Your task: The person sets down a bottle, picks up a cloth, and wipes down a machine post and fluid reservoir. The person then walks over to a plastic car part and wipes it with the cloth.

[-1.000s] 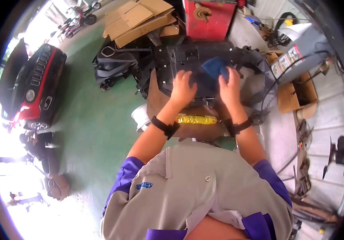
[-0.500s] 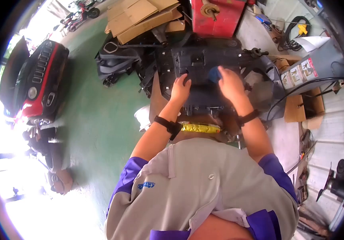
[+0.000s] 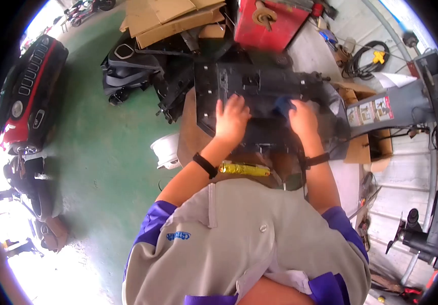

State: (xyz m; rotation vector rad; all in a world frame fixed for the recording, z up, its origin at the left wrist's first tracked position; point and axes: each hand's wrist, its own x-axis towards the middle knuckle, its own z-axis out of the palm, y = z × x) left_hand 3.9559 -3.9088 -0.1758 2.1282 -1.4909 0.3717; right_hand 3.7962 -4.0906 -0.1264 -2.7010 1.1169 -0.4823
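Observation:
A large black plastic panel [image 3: 277, 81] with a rectangular recess lies across the work surface in front of me. My left hand [image 3: 232, 121] rests on its near left part, fingers and thumb apart, holding nothing. A dark blue cloth [image 3: 282, 105] is pinched in my right hand [image 3: 304, 118] and pressed against the panel's right part. That cloth is slightly blurred. Nearer to my body, a shiny yellow packet [image 3: 244, 169] lies on the brown surface [image 3: 191, 137] below the panel.
Cardboard sheets [image 3: 165, 20] and a red metal box [image 3: 262, 28] stand beyond the panel. Grey-black plastic parts [image 3: 130, 66] lie to the left on the green floor [image 3: 107, 137]. A grey machine arm [image 3: 389, 104] and an open cardboard box [image 3: 366, 147] are on the right.
My view has shifted, moving the surroundings leftward. My left hand has turned and lies flatter on the panel. My right hand still grips the blue cloth, now a little lower on the panel.

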